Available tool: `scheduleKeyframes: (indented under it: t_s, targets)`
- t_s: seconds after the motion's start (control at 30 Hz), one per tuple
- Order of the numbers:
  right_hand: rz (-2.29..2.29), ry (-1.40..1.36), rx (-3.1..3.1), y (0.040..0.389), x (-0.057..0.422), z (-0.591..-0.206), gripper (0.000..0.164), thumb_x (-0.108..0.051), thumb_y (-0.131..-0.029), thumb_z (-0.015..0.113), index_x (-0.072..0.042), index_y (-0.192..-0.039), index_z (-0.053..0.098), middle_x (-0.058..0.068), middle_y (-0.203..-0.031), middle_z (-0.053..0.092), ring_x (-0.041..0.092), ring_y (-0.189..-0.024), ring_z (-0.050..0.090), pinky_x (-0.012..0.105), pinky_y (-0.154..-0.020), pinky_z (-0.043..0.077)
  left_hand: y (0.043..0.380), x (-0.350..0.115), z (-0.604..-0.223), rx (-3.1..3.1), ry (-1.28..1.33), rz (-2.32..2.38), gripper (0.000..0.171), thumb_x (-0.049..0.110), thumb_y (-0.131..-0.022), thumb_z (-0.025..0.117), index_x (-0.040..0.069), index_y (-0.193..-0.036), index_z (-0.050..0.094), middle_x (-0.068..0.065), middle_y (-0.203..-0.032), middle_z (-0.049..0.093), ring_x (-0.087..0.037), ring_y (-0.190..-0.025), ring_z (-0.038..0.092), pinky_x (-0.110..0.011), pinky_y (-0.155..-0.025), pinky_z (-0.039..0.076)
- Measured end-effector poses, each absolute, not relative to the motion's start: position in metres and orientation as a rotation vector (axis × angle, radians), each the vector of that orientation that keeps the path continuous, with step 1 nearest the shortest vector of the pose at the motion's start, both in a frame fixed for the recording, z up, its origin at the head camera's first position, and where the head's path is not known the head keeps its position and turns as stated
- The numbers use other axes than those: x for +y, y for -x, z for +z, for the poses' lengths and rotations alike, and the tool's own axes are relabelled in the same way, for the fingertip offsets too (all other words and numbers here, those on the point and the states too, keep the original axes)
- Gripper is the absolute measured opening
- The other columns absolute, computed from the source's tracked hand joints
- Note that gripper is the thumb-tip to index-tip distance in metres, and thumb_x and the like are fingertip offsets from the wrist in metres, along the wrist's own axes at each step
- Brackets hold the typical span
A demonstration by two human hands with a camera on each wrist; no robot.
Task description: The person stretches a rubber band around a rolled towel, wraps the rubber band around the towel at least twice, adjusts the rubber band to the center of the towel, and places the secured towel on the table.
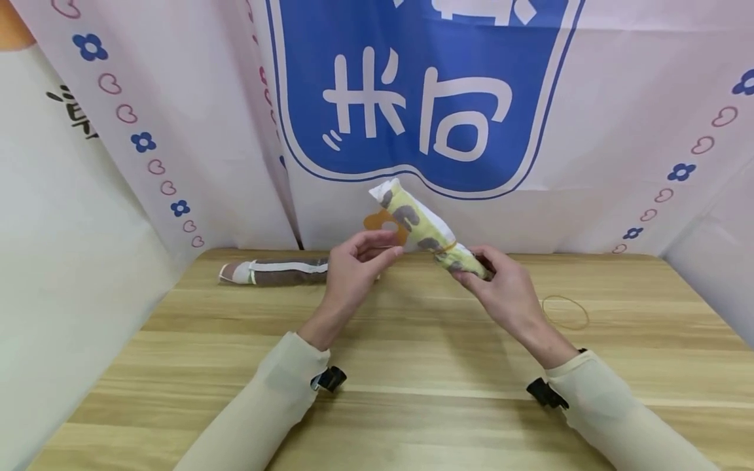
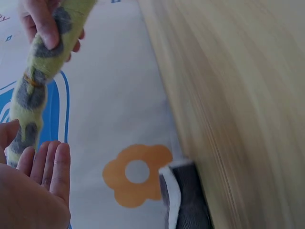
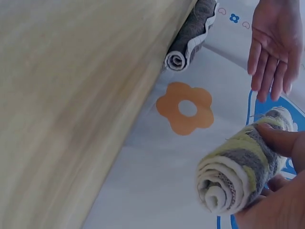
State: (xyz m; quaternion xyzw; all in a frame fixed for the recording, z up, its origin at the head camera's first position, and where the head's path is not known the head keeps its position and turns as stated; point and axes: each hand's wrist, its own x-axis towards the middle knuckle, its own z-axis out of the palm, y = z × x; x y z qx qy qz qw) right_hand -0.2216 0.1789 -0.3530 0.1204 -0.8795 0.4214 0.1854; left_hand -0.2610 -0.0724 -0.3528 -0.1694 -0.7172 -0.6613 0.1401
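Note:
My right hand (image 1: 508,288) grips one end of a rolled yellow towel (image 1: 417,222) with grey patches, fingers and thumb curled round it. The roll is held up over the table, tilted with its far end up and to the left. A thin rubber band (image 2: 31,81) circles it partway along. Beside the upper part of the roll is my left hand (image 1: 352,269), its fingers extended and holding nothing. The right wrist view shows the spiral end of the yellow towel (image 3: 224,188) and the left hand's palm (image 3: 276,45) facing it.
A second rolled towel (image 1: 288,273), dark brown with a white edge, lies at the back left of the wooden table (image 1: 412,405), partly behind the left hand. A loose rubber band (image 1: 587,318) lies to the right. A printed cloth (image 1: 501,222) hangs behind the table.

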Motion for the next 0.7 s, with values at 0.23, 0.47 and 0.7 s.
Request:
scheduleKeyframes:
  t_s: [0.23,0.47,0.7]
  targets:
    - [1.172,-0.357,-2.497,0.223,0.193,-0.348,0.032,-0.013,-0.096,0.081,-0.003,-0.125,0.071,0.013,-0.106,0.073,0.023,-0.084,0.060,0.026,-0.066,0.050,0.266,-0.084,-0.356,-2.123,0.562,-1.797,0.031,0.013,-0.093,0.085,0.004,-0.121,0.076,-0.003,-0.117,0.078,-0.020,-0.105,0.073,-0.034,-0.091,0.060]
    - [1.096,-0.434,-2.481,0.229,0.211,-0.349,0.034,-0.011,-0.095,0.083,0.000,-0.125,0.071,0.015,-0.108,0.072,0.024,-0.084,0.060,0.024,-0.064,0.049,0.270,-0.099,-0.357,-2.279,0.594,-1.670,0.037,0.017,-0.092,0.087,0.005,-0.125,0.074,-0.003,-0.121,0.076,-0.026,-0.113,0.072,-0.032,-0.093,0.059]
    - [1.020,-0.541,-2.421,0.237,0.223,-0.349,0.037,-0.004,-0.090,0.085,0.002,-0.124,0.070,0.018,-0.109,0.073,0.025,-0.086,0.063,0.016,-0.067,0.048,0.276,-0.122,-0.358,-2.404,0.594,-1.496,0.040,0.016,-0.092,0.087,0.005,-0.128,0.073,-0.005,-0.122,0.075,-0.022,-0.111,0.072,-0.036,-0.093,0.060]
